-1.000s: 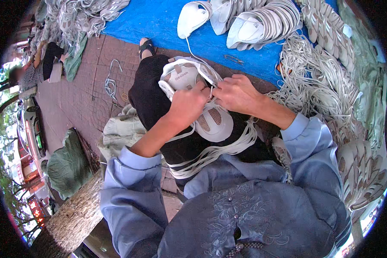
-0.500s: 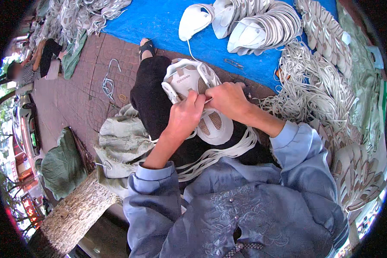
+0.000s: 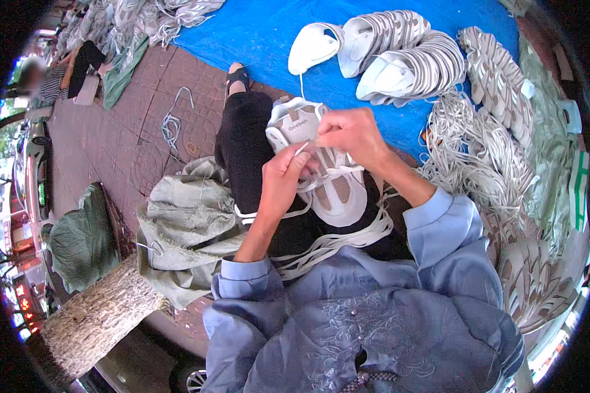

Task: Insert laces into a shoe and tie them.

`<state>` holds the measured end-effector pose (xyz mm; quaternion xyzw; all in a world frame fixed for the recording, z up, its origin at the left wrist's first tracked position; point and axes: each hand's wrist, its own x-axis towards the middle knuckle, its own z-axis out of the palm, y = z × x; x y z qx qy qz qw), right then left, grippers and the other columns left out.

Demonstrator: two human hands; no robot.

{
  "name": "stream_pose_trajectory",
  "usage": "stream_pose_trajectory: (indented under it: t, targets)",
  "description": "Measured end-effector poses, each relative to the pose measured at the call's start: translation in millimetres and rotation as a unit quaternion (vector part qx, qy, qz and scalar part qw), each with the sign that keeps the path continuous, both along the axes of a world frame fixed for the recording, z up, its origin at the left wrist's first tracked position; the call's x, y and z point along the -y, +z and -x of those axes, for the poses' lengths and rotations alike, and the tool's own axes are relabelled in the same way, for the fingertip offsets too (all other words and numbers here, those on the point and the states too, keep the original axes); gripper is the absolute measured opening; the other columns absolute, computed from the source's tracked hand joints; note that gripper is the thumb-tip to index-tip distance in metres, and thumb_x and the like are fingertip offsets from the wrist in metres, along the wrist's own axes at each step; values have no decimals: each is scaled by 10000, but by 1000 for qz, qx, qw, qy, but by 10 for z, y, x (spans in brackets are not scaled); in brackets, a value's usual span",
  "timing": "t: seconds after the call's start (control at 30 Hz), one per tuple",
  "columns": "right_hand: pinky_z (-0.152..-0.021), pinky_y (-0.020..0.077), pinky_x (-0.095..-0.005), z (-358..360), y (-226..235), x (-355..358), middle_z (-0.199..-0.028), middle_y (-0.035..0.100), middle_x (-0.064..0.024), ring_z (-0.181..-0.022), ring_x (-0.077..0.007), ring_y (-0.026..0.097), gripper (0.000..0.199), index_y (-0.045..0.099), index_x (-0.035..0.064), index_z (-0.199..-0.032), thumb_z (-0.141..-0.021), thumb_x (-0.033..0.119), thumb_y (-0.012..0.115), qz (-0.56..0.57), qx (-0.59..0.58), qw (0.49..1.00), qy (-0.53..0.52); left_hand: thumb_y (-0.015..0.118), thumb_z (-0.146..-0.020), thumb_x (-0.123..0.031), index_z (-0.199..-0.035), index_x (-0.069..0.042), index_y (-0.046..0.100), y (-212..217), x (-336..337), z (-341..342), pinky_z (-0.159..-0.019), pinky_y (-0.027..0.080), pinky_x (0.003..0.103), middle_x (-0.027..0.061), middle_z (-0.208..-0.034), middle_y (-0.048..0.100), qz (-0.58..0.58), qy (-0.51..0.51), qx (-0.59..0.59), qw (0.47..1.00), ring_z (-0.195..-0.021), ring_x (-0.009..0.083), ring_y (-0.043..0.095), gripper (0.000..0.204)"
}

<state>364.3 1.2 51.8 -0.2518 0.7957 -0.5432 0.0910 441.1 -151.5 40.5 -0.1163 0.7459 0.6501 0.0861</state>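
Brick paving is seen outdoors, with a blue tarp (image 3: 262,39) spread beyond the white shoe upper (image 3: 321,164), which is the landmark here. One such upper is held over the lap, resting on black-trousered legs. The left hand (image 3: 283,180) is pressed against its near-left edge, fingers curled together and pinched on a white lace (image 3: 303,149). The right hand (image 3: 354,134) is placed on its top, fingers closed on the same lace and the upper's edge. Loose white laces (image 3: 328,239) are draped across the lap just below the upper. Beyond the upper, on the tarp, three stacks of white uppers (image 3: 400,59) are laid; how many pieces each holds cannot be counted. To its right, a heap of white laces (image 3: 478,150) is piled. To its left, one grey-green sack (image 3: 187,223) is crumpled, its contents hidden, and one tree trunk (image 3: 98,321) is seen further down-left.
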Motion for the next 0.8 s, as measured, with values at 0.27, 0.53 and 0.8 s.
stream_pose_trajectory:
  t: [0.27,0.53,0.8]
  targets:
    - [-433,355,-199,123,128,39,-574,538,-22,-498,-45,468,64,573,-7,-640,-648,46,608,53,145,986,56,426,-847,-162,-985,-5,545,79,-113,182,-659,415,222,47,-806,583,-62,-86,-37,994,-760,89,525,240]
    - [-640,432,-241,255,-241,148,-866,574,-58,-690,-108,535,289,554,-16,-940,-665,68,582,229,326,909,123,418,-838,-143,-826,2,539,188,-88,275,-573,420,246,61,-638,563,-80,82,-161,980,-584,144,544,189]
    - [-842,361,-286,35,-64,417,-1039,542,-70,-972,-154,482,586,449,47,-1159,-607,124,630,146,263,917,261,513,-791,-222,-959,-15,498,2112,2106,1795,-694,424,368,143,-849,556,-89,50,-306,946,-821,277,537,267]
